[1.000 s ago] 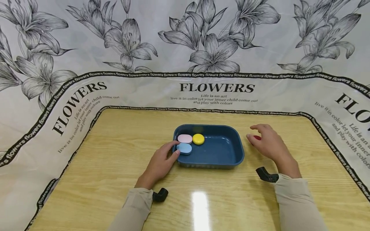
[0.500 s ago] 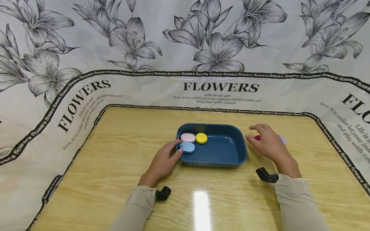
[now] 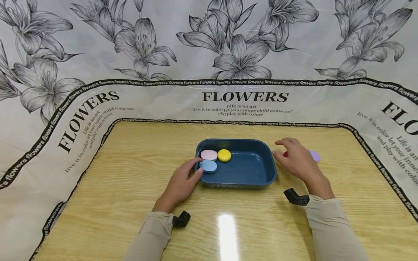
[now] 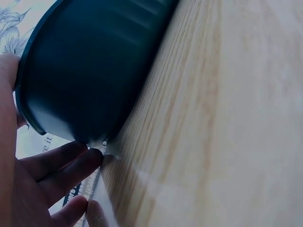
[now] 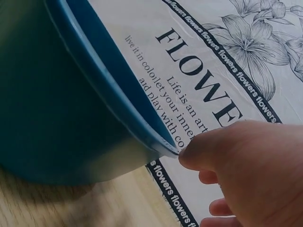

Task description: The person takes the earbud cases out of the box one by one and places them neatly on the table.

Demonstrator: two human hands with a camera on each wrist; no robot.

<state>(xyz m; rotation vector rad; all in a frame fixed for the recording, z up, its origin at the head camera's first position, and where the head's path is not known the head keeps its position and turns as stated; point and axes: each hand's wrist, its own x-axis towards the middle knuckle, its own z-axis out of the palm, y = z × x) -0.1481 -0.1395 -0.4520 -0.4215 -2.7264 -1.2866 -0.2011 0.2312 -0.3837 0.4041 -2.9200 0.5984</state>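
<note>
A dark blue rectangular basin [image 3: 241,186] stands on the wooden table. My left hand [image 3: 180,182] holds its left end, thumb and index finger over the rim; in the left wrist view other fingers [image 4: 71,165] lie by the outer wall. Inside, at the left, lie a pink oval piece [image 3: 209,155], a light blue oval piece [image 3: 209,166] close by the left thumb, and a round yellow piece [image 3: 224,155]. My right hand [image 3: 297,159] is at the basin's right end, fingers loosely bent, thumb tip right at the rim in the right wrist view.
Partly hidden by the right hand, a red piece [image 3: 285,154] and a purple piece [image 3: 315,156] lie on the table [image 3: 137,163] to the basin's right. A flower-printed cloth [image 3: 156,99] borders the table at the back and sides. Black wrist mounts [image 3: 181,219] stick out at both cuffs.
My right hand has come slightly left, toward the basin's right rim, and the purple piece behind it has come into sight. My left hand stays at the left end. The view shifted slightly.
</note>
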